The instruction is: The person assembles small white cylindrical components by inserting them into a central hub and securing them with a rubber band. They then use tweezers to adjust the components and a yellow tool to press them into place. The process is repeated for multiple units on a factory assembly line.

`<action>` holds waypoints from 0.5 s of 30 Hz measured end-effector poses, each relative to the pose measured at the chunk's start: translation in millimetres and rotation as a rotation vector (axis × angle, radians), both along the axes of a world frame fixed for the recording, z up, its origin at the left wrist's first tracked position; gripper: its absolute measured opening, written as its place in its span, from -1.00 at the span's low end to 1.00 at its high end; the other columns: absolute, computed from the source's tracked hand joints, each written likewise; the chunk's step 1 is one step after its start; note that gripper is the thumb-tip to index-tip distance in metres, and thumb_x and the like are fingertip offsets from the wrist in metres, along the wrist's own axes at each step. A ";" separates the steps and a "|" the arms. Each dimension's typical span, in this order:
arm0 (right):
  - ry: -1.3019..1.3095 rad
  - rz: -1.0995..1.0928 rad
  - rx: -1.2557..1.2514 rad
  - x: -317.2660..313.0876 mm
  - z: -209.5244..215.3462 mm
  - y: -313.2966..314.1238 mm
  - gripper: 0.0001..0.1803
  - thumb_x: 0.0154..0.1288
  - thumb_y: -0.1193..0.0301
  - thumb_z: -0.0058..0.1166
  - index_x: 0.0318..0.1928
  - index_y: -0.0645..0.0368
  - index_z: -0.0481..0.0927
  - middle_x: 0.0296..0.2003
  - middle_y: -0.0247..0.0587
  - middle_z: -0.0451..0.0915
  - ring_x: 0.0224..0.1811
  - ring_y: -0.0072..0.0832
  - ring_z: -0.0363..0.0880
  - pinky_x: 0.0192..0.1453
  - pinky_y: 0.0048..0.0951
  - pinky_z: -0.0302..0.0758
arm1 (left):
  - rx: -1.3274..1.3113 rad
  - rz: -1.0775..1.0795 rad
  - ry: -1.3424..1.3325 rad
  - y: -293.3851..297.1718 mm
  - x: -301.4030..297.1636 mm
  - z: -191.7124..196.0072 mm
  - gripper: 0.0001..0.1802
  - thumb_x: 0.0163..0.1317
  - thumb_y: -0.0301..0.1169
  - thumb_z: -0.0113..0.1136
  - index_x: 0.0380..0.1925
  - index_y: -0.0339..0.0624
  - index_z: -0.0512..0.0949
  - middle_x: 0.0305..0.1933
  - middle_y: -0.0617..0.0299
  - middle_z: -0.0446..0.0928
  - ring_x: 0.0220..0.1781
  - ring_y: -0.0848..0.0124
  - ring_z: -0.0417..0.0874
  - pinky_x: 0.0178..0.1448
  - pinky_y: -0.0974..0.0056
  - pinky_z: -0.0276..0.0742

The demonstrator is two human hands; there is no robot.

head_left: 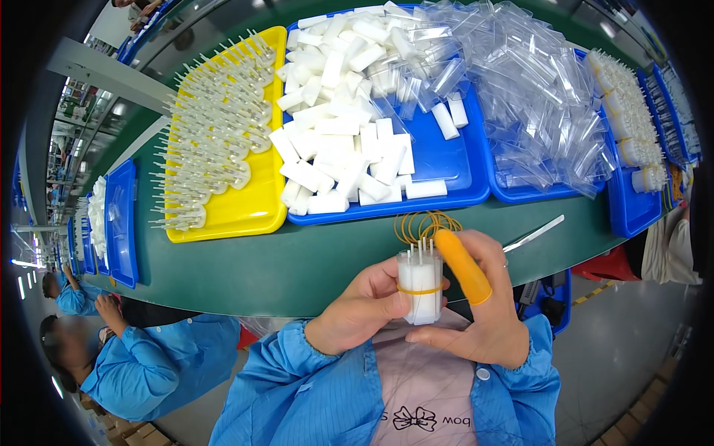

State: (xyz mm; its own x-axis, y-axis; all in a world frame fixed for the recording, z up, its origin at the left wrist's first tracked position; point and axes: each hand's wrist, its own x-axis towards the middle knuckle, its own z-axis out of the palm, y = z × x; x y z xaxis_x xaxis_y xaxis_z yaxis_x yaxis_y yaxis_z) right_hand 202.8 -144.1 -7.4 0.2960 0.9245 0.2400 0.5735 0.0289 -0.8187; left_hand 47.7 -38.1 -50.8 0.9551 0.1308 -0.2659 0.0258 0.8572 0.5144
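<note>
Both hands hold one small bundle of white plastic pieces (419,286) with thin pins sticking up from its top and a yellow rubber band around its middle. My left hand (355,308) grips the bundle from the left. My right hand (487,305) closes on it from the right, with an orange finger cot on the index finger (462,264). Several loose yellow rubber bands (424,224) lie on the green table just behind the bundle.
A yellow tray (256,212) holds rows of clear pin parts. A blue tray (446,167) holds white blocks, and a second blue tray (520,195) to its right clear sleeves. Metal tweezers (534,233) lie to the right. Co-workers in blue coats sit at the lower left.
</note>
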 end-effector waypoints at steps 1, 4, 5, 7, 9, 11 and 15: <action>-0.080 0.020 0.007 1.4 0.0 0.0 -0.24 -0.30 0.17 0.44 0.01 0.21 0.53 -0.03 -0.15 0.41 0.03 -0.16 0.38 0.18 -0.04 0.27 | 0.034 0.008 0.001 -1.4 -0.2 -1.8 -0.25 0.18 -0.09 0.25 0.25 -0.24 0.22 0.20 0.08 0.38 0.22 0.31 0.44 0.28 0.22 0.34; -0.229 0.064 0.025 6.3 -0.4 -1.1 -0.22 -0.31 0.17 0.43 0.03 0.19 0.53 -0.04 -0.16 0.41 0.03 -0.17 0.38 0.19 -0.01 0.25 | 0.019 -0.030 0.002 -1.2 -3.3 -4.9 -0.25 0.17 -0.08 0.26 0.25 -0.24 0.23 0.21 0.11 0.37 0.22 0.37 0.44 0.27 0.25 0.34; -0.216 0.067 0.027 5.7 -0.3 -2.6 -0.23 -0.31 0.17 0.43 0.03 0.19 0.53 -0.05 -0.16 0.41 0.03 -0.17 0.38 0.20 -0.01 0.24 | -0.026 -0.012 0.011 -1.3 -2.2 -1.4 -0.23 0.14 -0.06 0.28 0.23 -0.25 0.25 0.15 0.11 0.41 0.17 0.36 0.47 0.23 0.25 0.37; -0.189 0.053 0.042 4.7 -1.6 -3.0 -0.24 -0.31 0.17 0.43 0.02 0.18 0.54 -0.07 -0.17 0.42 0.02 -0.18 0.38 0.21 0.00 0.23 | -0.121 0.023 0.032 -2.2 1.0 9.0 -0.20 0.08 -0.01 0.33 0.18 -0.27 0.28 0.05 0.11 0.47 0.06 0.35 0.53 0.13 0.26 0.43; -0.163 0.023 0.073 3.3 -2.1 -0.3 -0.26 -0.31 0.17 0.42 0.00 0.17 0.56 -0.10 -0.18 0.42 0.00 -0.19 0.38 0.21 0.00 0.23 | -0.047 0.035 0.077 0.2 2.4 14.0 -0.21 0.10 0.02 0.29 0.18 -0.27 0.27 0.06 0.11 0.47 0.08 0.36 0.52 0.14 0.26 0.42; -0.165 -0.002 0.040 0.5 0.8 1.0 -0.28 -0.30 0.17 0.42 -0.01 0.16 0.57 -0.11 -0.19 0.43 -0.01 -0.20 0.39 0.21 -0.01 0.24 | 0.044 0.039 0.068 0.8 2.4 13.3 -0.22 0.15 0.02 0.24 0.21 -0.27 0.25 0.11 0.11 0.43 0.13 0.36 0.49 0.19 0.26 0.39; -0.257 0.044 0.016 2.7 1.4 -1.2 -0.28 -0.28 0.17 0.42 -0.01 0.17 0.57 -0.09 -0.20 0.43 -0.01 -0.22 0.39 0.21 0.00 0.23 | 0.114 -0.007 -0.011 -1.5 -1.3 1.0 -0.25 0.23 -0.03 0.17 0.26 -0.27 0.19 0.19 0.11 0.38 0.23 0.35 0.42 0.27 0.25 0.34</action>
